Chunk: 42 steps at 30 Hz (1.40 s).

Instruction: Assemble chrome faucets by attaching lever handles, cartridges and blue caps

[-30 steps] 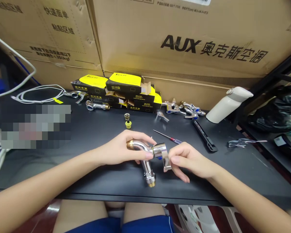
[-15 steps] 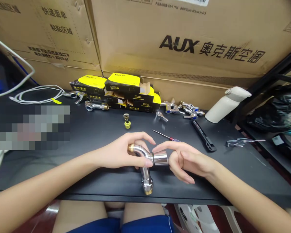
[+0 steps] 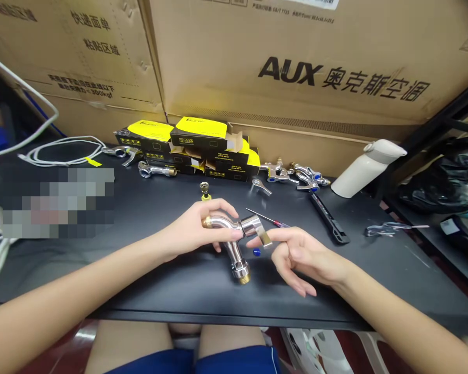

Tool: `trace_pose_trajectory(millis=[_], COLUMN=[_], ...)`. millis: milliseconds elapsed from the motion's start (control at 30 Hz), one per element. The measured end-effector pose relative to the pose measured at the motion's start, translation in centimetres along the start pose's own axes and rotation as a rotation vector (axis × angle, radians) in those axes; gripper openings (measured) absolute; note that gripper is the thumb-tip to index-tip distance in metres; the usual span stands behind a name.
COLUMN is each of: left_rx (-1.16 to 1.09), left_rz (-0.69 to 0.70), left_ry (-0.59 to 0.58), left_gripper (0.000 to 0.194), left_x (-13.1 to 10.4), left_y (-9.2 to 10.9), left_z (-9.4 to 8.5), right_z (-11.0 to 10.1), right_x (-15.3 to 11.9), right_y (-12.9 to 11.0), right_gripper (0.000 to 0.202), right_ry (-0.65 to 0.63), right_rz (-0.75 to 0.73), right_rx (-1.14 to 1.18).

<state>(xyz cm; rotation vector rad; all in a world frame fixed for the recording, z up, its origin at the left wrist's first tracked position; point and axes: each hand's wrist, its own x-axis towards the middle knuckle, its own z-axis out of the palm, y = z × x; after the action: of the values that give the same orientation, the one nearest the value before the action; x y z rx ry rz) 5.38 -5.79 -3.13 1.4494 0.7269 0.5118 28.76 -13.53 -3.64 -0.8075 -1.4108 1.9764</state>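
Observation:
A chrome faucet [image 3: 236, 257] with brass threaded ends is held above the table, its spout angled down toward me. My left hand [image 3: 189, 228] is closed around its body, thumb across the near side. At the faucet's right end is a chrome lever handle [image 3: 263, 237], its flat arm pointing down to the right. My right hand [image 3: 306, 254] is open, index finger stretched to the underside of the lever; whether it touches cannot be made out. Below the lever lies a small blue cap [image 3: 256, 252]. A screwdriver [image 3: 271, 220] lies just beyond.
A brass faucet cartridge [image 3: 205, 190] stands behind my left hand. Farther back are stacked black-and-yellow boxes [image 3: 200, 134], a loose handle [image 3: 261, 187], several faucets [image 3: 310, 179], a black box cutter [image 3: 329, 218] and a white bottle [image 3: 364, 169]. A coiled white cable [image 3: 54, 150] lies left.
The faucet has tipped and risen slightly in my left hand, and its lever arm now shows, swung toward me. The blue cap has come into sight. My right hand stays nearly in place.

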Motion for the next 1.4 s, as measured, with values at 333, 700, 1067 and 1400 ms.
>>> trace_pose_trajectory(millis=[333, 700, 1067, 1400], left_rx=[0.045, -0.035, 0.049, 0.068], left_rz=[-0.037, 0.011, -0.015, -0.044], left_ry=[-0.206, 0.005, -0.137, -0.065], left_gripper=[0.034, 0.03, 0.027, 0.028], left_x=[-0.6, -0.2, -0.8, -0.5], left_y=[0.2, 0.5, 0.6, 0.8], left_z=[0.0, 0.0, 0.3, 0.2], right_z=[0.0, -0.2, 0.3, 0.7], right_x=[-0.1, 0.1, 0.0, 0.5], right_y=[-0.2, 0.4, 1.0, 1.2], right_gripper=[0.06, 0.053, 0.041, 0.035], right_ry=[0.012, -0.007, -0.098, 0.386], right_rz=[-0.001, 0.039, -0.018, -0.337], right_rx=[0.043, -0.111, -0.145, -0.329])
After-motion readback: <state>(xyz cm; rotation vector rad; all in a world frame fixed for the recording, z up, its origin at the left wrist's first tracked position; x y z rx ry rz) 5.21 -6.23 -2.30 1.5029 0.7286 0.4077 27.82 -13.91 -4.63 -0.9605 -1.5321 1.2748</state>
